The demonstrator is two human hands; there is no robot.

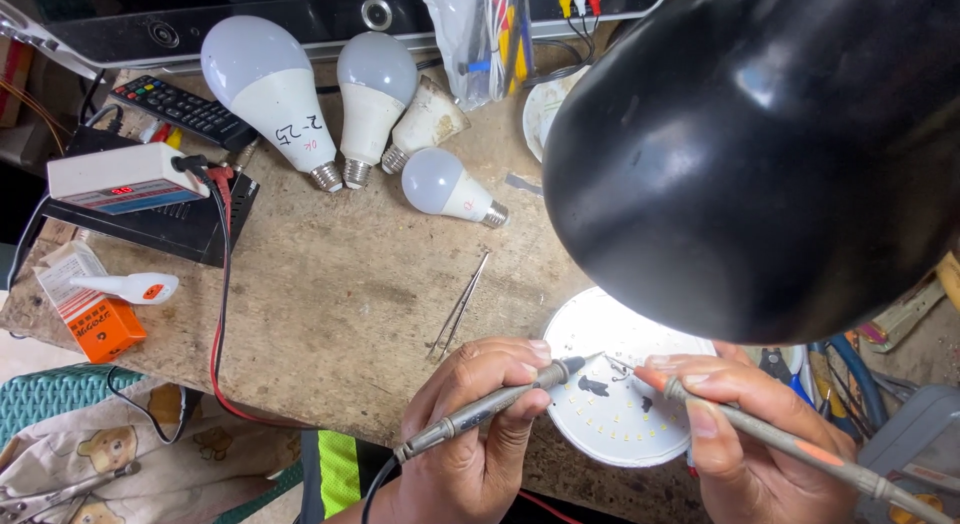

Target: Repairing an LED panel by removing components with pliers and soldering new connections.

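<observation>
My left hand (478, 424) grips a dark grey test probe (500, 402) whose metal tip rests on a round white LED board (610, 409) at the bench's near edge. My right hand (765, 424) holds a second probe with an orange tip (760, 432), its point touching the same board close to the first one. Both tips meet near the board's upper middle, by small dark parts. A black lamp shade (760, 154) hangs over the board and hides its far side.
Several white bulbs (265, 89) lie at the back of the worn bench, with tweezers (460, 306) in the middle. A white meter box (120, 179) with red and black leads, a remote (180, 109) and an orange carton (95, 319) sit left. Tools clutter the right.
</observation>
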